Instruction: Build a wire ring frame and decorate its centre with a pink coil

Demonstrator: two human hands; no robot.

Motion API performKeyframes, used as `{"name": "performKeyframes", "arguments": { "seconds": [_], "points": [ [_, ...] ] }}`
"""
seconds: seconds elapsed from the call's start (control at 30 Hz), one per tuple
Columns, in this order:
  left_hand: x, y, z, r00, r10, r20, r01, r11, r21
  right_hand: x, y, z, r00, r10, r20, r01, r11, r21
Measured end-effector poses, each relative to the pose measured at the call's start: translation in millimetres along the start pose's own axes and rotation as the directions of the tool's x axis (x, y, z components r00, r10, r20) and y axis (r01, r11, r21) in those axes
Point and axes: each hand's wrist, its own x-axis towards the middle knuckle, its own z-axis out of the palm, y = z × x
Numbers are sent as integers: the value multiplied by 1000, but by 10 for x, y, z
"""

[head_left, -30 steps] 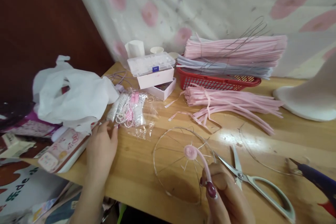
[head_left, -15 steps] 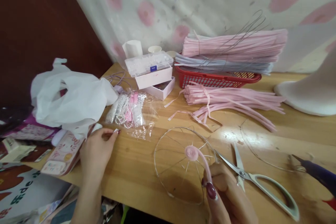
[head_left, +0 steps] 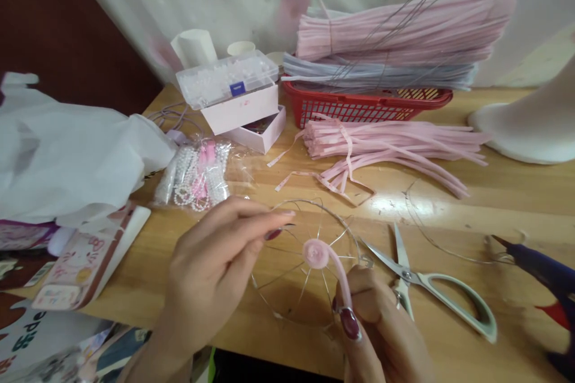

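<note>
A pink fuzzy pipe cleaner (head_left: 340, 278) is pinched between the thumb and fingers of my right hand (head_left: 380, 323). Its far end winds into a flat coil (head_left: 316, 253) at the middle of a round wire frame (head_left: 262, 294) with thin spokes. My left hand (head_left: 211, 269) reaches over the frame's left side, thumb and fingers pressed together. Whether anything small sits between those fingertips, I cannot make out. White-handled scissors (head_left: 406, 276) lie open on the table beside my right hand.
A bundle of pink pipe cleaners (head_left: 386, 137) lies before a red basket (head_left: 359, 109) stacked with more. Bagged pearl strings (head_left: 197, 173), a clear bead box (head_left: 229, 78) and a white plastic bag (head_left: 76, 155) are leftward. At right are a blue glue gun (head_left: 541, 278) and loose wire (head_left: 431, 239).
My left hand has moved right, from near the bagged pearls to over the wire frame. My right hand still grips the pipe cleaner. The view has shifted, too.
</note>
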Motion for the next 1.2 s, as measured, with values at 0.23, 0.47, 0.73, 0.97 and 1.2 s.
{"name": "performKeyframes", "arguments": {
  "seconds": [0.23, 0.47, 0.73, 0.97, 1.2],
  "points": [
    [281, 0, -73, 927, 136, 350, -158, 987, 34, -14, 20, -78, 990, -9, 141, 12, 1000, -21],
    [501, 59, -210, 802, 187, 567, -183, 981, -65, 20, 26, -94, 980, -9, 197, 17, 999, -41],
    [478, 32, -150, 778, 213, 591, -142, 976, -164, 22, -3, -84, 985, -1, 172, 12, 998, -62],
    [477, -24, -136, 782, 205, 589, -91, 972, -218, 22, 0, -74, 988, -10, 152, 21, 998, -67],
    [473, -11, -154, 769, 202, 606, -83, 972, -218, 51, -10, -48, 990, -17, 138, 27, 997, -75]
  ]
}}
